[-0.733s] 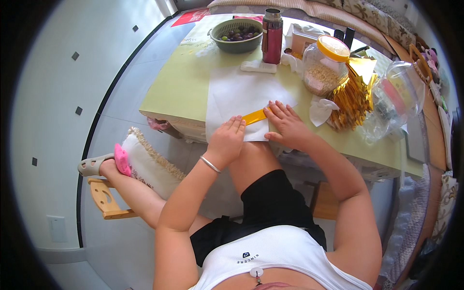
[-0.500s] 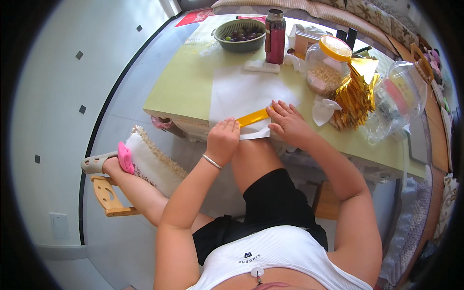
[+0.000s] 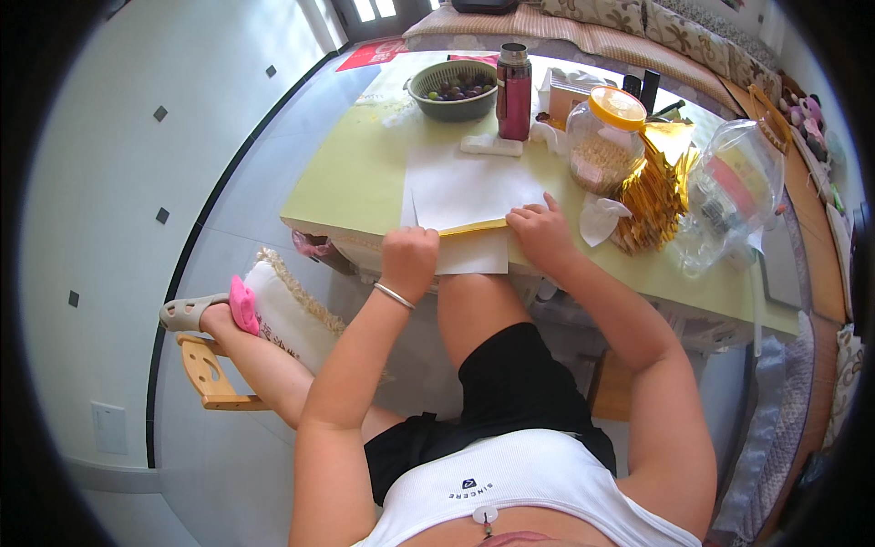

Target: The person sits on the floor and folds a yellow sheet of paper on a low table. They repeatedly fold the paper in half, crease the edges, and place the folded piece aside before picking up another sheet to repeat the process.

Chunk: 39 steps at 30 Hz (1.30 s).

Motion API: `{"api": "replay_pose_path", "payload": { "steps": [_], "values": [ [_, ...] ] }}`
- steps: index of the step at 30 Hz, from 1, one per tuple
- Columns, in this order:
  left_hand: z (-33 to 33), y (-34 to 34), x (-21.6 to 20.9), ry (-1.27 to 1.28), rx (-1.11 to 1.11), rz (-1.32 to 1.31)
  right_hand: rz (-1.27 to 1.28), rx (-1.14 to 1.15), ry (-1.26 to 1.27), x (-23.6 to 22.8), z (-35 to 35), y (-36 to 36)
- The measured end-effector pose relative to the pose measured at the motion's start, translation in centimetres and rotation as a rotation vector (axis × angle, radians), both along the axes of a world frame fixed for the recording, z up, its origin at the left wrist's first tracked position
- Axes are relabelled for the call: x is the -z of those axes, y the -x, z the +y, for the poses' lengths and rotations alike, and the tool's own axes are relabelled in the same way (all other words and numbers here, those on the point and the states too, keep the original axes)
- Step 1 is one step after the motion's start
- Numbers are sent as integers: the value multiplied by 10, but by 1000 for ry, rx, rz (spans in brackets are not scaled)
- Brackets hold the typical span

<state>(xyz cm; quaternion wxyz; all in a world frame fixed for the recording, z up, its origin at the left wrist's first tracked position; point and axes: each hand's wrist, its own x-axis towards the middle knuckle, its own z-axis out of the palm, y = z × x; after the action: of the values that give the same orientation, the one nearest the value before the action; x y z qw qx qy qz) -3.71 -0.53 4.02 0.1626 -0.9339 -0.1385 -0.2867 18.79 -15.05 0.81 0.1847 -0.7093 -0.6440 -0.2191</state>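
Note:
A narrow gold paper strip lies along the near edge of a white paper sheet, by the front edge of the table. My left hand is closed on the strip's left end, its fingers curled. At the other end, my right hand pinches the strip, with one finger sticking up. More white paper lies underneath and hangs over the table edge above my leg. Whether the gold strip and the upper white sheet are one piece I cannot tell.
On the yellow-green table stand a colander of grapes, a dark pink flask and an orange-lidded jar. Right of these are a bundle of gold strips, a crumpled tissue and a clear plastic bag.
The gold strip looks narrower and more level, with more of the white sheet showing behind it. My right hand has shifted down from lying flat to pinching the strip's end.

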Motion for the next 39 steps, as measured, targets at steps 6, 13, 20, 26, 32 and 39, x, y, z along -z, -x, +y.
{"api": "replay_pose_path", "payload": {
  "steps": [6,13,20,26,32,39],
  "values": [
    [-15,-20,-11,8,-11,24,-63,-84,35,-22,-6,33],
    [15,11,-20,1038,275,-373,602,-228,-258,-42,-31,15],
    [35,-1,-18,1735,523,-47,274,-405,134,-26,-43,7],
    [55,-17,-27,1737,469,230,143,-483,391,-29,-47,25],
    [58,-40,-38,1250,434,406,-43,-412,118,-16,-52,31],
    [3,-10,-48,595,592,57,23,-168,-60,-29,-49,35]
  ]
}}
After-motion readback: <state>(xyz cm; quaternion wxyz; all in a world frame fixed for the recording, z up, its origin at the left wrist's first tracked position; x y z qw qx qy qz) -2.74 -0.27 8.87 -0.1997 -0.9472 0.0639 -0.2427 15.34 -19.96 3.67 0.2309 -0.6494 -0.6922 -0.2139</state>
